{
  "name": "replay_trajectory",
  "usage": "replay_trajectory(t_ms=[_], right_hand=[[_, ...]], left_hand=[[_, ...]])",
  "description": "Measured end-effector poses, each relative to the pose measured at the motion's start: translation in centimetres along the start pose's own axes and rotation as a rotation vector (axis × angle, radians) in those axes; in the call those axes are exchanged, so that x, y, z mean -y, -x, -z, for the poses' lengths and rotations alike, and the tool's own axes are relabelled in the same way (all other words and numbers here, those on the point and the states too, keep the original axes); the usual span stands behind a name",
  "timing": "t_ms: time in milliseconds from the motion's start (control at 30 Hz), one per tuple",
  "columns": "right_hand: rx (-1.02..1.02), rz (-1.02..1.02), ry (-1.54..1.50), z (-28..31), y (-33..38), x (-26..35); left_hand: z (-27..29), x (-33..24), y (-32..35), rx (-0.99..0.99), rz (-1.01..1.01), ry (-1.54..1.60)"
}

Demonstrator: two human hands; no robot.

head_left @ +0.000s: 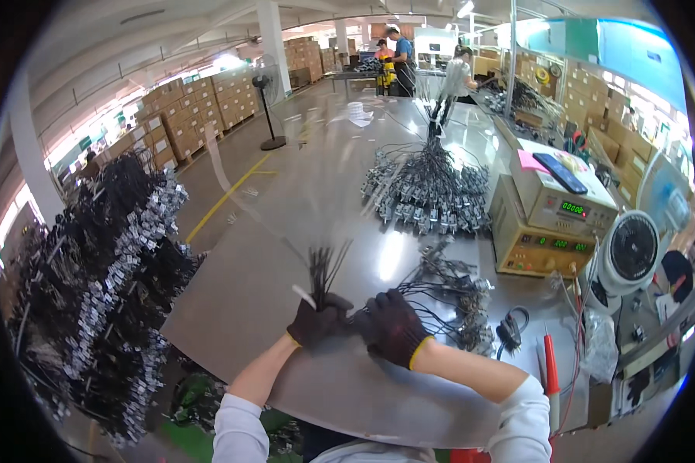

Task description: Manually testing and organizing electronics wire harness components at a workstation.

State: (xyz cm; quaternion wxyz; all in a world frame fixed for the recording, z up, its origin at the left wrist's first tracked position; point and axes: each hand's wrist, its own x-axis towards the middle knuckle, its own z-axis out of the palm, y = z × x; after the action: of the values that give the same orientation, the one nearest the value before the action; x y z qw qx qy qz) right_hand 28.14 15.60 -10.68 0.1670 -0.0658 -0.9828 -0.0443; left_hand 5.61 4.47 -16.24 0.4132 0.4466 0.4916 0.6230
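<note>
Both my hands wear dark knit gloves with yellow cuffs and meet over the near part of the grey metal table. My left hand (315, 321) is closed around a bundle of black cables (326, 270), whose loose ends point up and blur into pale streaks. A short white strip (303, 296) sticks out beside its thumb. Close on the right, my right hand (394, 328) is closed on the same cables, its fingertips partly hidden. From there the cables run right to a pile of small metal connectors (465, 305) lying on the table.
Farther back on the table (286, 224) stands a tied cable bundle (425, 181) with fanned-out connectors. Stacked bench instruments (552, 224) carry a phone (560, 173); a small fan (632, 251) and red probe (550, 364) are at right. A large cable heap (93, 285) hangs at left.
</note>
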Motion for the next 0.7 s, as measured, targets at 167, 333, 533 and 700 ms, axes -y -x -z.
replay_trajectory(t_ms=[167, 333, 533, 700], right_hand=[[0.177, -0.029, -0.164, 9.0, 3.0, -0.1], [-0.141, -0.171, -0.077, 11.2, 7.0, -2.5], [-0.113, -0.392, -0.056, 10.5, 9.1, -3.3], [-0.147, -0.492, -0.141, 9.1, 9.2, -3.6]], left_hand=[[-0.2, 1.6, -6.8, -0.346, -0.05, -0.213], [1.1, 4.2, -10.5, -0.606, -0.217, -0.596], [1.8, 3.8, -11.2, -0.763, -0.258, -0.984], [1.4, 2.7, -10.9, -0.859, -0.214, -1.025]])
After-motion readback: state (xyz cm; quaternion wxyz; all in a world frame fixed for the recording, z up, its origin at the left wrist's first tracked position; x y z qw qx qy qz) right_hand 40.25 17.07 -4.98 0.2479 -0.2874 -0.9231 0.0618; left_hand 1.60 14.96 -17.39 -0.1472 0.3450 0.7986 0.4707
